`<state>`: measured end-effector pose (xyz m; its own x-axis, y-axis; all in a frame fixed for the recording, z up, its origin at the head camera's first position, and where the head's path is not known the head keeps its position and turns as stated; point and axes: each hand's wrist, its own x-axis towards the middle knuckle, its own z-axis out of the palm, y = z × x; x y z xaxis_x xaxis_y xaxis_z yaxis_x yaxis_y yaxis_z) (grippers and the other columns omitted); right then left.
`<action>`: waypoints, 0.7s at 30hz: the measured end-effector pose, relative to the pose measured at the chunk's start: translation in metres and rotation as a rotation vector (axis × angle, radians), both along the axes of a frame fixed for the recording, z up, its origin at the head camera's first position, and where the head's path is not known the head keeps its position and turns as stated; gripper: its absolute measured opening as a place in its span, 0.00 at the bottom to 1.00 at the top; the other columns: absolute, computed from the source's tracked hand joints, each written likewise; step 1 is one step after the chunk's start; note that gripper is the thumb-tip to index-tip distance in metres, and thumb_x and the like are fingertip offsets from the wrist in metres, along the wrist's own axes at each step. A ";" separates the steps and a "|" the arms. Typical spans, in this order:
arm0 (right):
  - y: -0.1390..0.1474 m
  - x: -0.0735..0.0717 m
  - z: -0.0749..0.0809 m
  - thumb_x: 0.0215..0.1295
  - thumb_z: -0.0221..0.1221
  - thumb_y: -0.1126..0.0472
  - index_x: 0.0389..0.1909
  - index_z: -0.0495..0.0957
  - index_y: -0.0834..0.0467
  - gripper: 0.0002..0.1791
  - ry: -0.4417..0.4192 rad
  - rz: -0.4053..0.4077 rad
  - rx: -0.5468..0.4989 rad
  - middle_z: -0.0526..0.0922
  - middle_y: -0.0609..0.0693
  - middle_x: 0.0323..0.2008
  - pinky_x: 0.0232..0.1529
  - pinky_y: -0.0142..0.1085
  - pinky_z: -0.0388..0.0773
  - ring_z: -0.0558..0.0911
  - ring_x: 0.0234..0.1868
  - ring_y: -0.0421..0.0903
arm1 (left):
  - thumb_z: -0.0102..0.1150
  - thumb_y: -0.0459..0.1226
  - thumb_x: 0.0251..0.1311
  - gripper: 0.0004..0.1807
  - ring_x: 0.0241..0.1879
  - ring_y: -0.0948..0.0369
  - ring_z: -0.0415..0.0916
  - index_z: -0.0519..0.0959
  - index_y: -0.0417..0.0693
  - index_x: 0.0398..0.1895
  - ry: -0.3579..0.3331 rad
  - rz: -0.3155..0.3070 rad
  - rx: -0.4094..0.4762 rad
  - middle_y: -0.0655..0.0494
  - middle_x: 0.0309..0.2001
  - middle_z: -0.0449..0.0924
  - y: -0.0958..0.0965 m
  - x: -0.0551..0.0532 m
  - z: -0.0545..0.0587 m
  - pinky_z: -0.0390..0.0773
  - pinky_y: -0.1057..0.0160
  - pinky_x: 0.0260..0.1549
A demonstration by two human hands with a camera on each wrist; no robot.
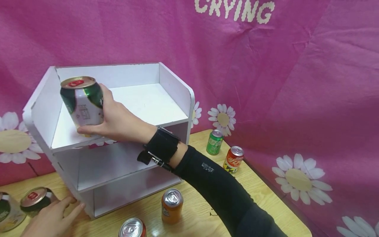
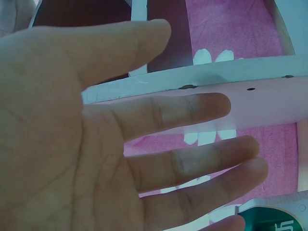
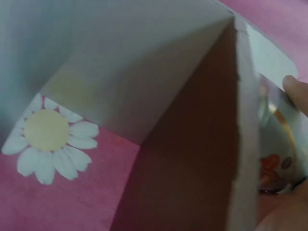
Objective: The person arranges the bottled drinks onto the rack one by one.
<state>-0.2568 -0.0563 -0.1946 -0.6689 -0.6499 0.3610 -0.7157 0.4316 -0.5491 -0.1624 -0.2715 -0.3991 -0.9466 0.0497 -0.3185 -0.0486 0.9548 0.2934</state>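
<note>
My right hand (image 1: 113, 115) grips a green and white can (image 1: 83, 103) with a red tab, tilted over the left end of the top board of a white shelf unit (image 1: 145, 100). In the right wrist view, part of the can (image 3: 276, 144) shows behind the shelf edge between thumb and fingers. Whether its base touches the board I cannot tell. My left hand (image 1: 54, 217) is low by the unit's left side, fingers spread and holding nothing; the left wrist view shows its bare palm (image 2: 48, 139). A similar green can (image 1: 37, 199) stands just behind it.
Another green and white can (image 1: 9, 210) is at the far left. An orange can (image 1: 172, 205) and a silver-topped can (image 1: 132, 228) stand before the unit. To its right are a green can (image 1: 214, 142) and a red-orange can (image 1: 233, 159). A pink cloth (image 1: 251, 82) hangs behind the wooden table (image 1: 266, 200).
</note>
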 end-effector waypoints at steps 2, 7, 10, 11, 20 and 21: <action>-0.001 -0.001 -0.004 0.49 0.71 0.50 0.68 0.39 0.55 0.57 -0.018 -0.002 0.006 0.72 0.44 0.49 0.50 0.18 0.63 0.71 0.49 0.31 | 0.41 0.63 0.64 0.42 0.36 0.39 0.77 0.73 0.27 0.46 -0.003 0.001 -0.003 0.31 0.40 0.77 0.001 0.001 0.001 0.75 0.40 0.32; -0.003 -0.003 -0.008 0.51 0.70 0.52 0.69 0.42 0.55 0.54 -0.040 0.029 -0.018 0.72 0.44 0.52 0.51 0.18 0.62 0.71 0.50 0.30 | 0.40 0.63 0.65 0.43 0.37 0.38 0.76 0.72 0.24 0.46 -0.026 0.007 -0.004 0.29 0.40 0.76 0.005 0.005 0.008 0.75 0.40 0.34; -0.006 -0.003 -0.008 0.51 0.70 0.52 0.68 0.45 0.55 0.52 -0.065 0.030 -0.017 0.71 0.44 0.52 0.50 0.18 0.63 0.71 0.50 0.29 | 0.39 0.64 0.64 0.45 0.38 0.38 0.76 0.72 0.23 0.47 -0.032 0.013 0.002 0.29 0.40 0.76 0.003 0.004 0.006 0.75 0.40 0.34; -0.007 -0.003 -0.009 0.51 0.70 0.52 0.68 0.45 0.55 0.52 -0.074 0.025 -0.013 0.71 0.43 0.52 0.49 0.18 0.63 0.71 0.49 0.29 | 0.39 0.65 0.64 0.45 0.38 0.37 0.76 0.72 0.24 0.47 -0.032 0.015 0.002 0.29 0.41 0.76 0.002 0.004 0.005 0.75 0.40 0.34; -0.015 -0.002 -0.009 0.51 0.71 0.52 0.64 0.50 0.54 0.47 -0.109 0.015 -0.001 0.72 0.43 0.50 0.46 0.19 0.66 0.72 0.46 0.29 | 0.39 0.68 0.61 0.47 0.39 0.38 0.76 0.72 0.26 0.49 -0.050 0.017 0.015 0.30 0.42 0.76 -0.001 0.002 0.004 0.75 0.41 0.35; -0.016 -0.002 -0.009 0.51 0.71 0.52 0.64 0.51 0.54 0.47 -0.110 0.015 0.000 0.72 0.42 0.50 0.45 0.19 0.66 0.73 0.46 0.29 | 0.39 0.67 0.61 0.46 0.39 0.38 0.76 0.72 0.26 0.49 -0.047 0.014 0.018 0.30 0.42 0.76 0.000 0.002 0.004 0.75 0.41 0.34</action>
<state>-0.2587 -0.0722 -0.2037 -0.6943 -0.6605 0.2857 -0.6577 0.4212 -0.6245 -0.1605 -0.2720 -0.3947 -0.9311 0.0429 -0.3622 -0.0758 0.9486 0.3073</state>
